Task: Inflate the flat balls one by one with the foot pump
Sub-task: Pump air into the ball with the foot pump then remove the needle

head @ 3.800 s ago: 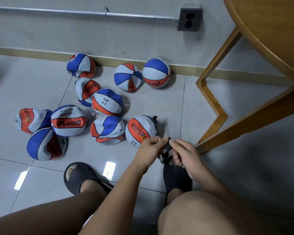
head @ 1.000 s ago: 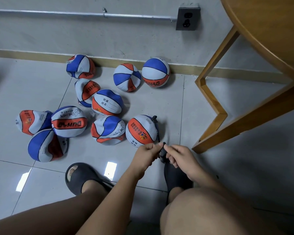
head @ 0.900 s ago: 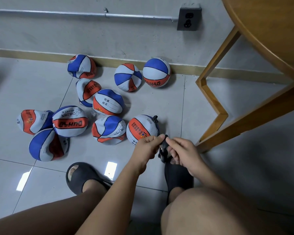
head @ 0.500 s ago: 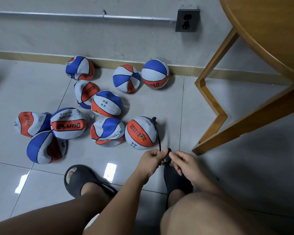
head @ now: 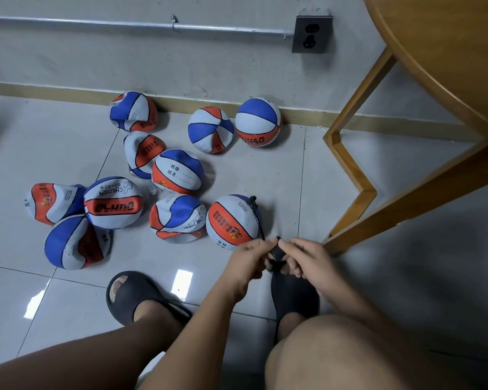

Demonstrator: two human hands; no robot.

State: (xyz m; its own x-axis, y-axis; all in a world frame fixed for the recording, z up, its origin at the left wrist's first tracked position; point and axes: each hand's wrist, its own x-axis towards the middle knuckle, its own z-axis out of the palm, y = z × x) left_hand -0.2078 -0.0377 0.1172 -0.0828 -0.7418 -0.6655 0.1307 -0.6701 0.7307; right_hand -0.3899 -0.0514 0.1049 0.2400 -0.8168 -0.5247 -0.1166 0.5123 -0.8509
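Down on the tiled floor (head: 279, 170): ten balls (head: 178, 171), nearest ball (head: 233, 220) with one black hose (head: 257, 218) attached. Two hands, left hand (head: 251, 260) and right hand (head: 304, 260), fingertips pinching the black pump (head: 276, 253) just beside it.

Single head-worn wide-angle view, pitched steeply down from above the person's knees (head: 335, 350) onto the tiled floor (head: 279, 170). Faces the far wall (head: 181, 60). Left hand (head: 247, 258) and right hand (head: 307, 261) close below the lens, near centre; table (head: 448, 66) cuts in far right.
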